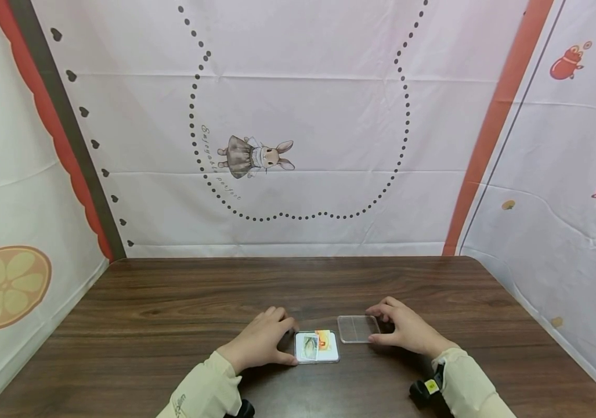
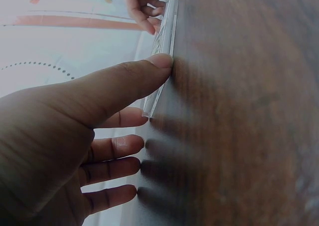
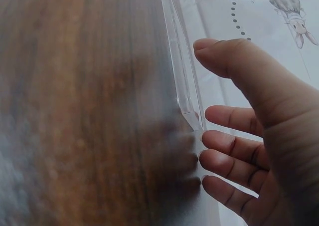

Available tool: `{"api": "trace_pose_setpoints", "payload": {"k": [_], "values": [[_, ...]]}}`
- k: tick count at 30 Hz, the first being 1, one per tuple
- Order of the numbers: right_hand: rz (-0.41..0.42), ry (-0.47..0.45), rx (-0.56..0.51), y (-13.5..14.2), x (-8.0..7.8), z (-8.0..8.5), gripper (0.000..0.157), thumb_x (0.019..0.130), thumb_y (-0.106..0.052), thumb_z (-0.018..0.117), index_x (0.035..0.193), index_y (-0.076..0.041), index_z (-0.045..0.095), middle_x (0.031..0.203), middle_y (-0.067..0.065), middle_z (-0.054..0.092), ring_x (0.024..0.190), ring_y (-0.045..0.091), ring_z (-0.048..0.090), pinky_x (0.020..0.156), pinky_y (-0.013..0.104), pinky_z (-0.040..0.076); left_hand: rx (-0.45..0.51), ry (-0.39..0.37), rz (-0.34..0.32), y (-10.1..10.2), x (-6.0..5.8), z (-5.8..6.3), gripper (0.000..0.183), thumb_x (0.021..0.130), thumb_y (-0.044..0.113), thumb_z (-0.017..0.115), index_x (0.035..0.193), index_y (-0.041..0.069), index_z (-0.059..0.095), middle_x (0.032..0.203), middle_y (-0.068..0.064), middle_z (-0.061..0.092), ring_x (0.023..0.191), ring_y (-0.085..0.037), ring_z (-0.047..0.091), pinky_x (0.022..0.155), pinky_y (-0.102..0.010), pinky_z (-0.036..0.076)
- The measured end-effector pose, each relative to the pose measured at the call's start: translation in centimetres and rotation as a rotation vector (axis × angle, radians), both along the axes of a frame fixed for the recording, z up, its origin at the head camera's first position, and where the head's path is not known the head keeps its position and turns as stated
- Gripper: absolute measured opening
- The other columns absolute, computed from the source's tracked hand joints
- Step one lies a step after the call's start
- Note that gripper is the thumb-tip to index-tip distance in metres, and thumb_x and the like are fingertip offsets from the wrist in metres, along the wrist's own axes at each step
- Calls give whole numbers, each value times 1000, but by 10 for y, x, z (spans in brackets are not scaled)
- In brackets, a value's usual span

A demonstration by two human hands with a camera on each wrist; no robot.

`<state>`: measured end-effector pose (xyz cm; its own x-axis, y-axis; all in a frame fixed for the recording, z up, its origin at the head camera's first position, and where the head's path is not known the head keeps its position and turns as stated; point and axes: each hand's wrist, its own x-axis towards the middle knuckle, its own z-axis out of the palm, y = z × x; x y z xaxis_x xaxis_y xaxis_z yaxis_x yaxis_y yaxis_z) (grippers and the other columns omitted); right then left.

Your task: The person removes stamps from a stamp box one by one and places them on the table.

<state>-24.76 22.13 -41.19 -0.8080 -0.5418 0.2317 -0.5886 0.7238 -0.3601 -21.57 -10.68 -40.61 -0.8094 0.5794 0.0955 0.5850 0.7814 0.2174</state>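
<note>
On the table lies a small clear plastic box (image 1: 333, 355) with a white inside. Two small stamp-like pictures, a greenish one (image 1: 310, 347) and an orange-yellow one (image 1: 324, 339), lie in it. My left hand (image 1: 268, 341) holds the box at its left end, thumb on the near edge and index finger by the far corner. Just right of the box and slightly farther back is a clear plastic lid (image 1: 351, 329), flat on the wood. Around the lid's right end stands my right hand (image 1: 410, 330); in the right wrist view its thumb (image 3: 219, 56) is apart from the lid.
The dark wood-grain table (image 1: 183, 307) spreads around both hands. Printed cloth (image 1: 329, 128) hangs behind it and along both sides. A black strap device (image 1: 425, 392) sits at the right wrist.
</note>
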Motion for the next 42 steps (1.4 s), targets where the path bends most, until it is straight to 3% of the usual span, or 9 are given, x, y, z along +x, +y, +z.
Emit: {"api": "trace_pose_setpoints", "payload": {"k": [14,42], "values": [[-31,-9,0,-1,-1,1,48,73,-46,68,112,-18,59,98,-7,51,84,7,49,72,24,43,-3,4,-1,-1,-2,-2,51,69,56,67,108,24,58,97,8,48,83,-6,37,74,-27,34],[-10,3,10,-6,3,4,49,74,-46,68,111,-14,59,96,-4,51,82,9,50,69,25,43,6,-11,1,-1,-1,-1,51,69,55,67,108,24,58,97,7,48,83,-6,37,74,-27,34]]}}
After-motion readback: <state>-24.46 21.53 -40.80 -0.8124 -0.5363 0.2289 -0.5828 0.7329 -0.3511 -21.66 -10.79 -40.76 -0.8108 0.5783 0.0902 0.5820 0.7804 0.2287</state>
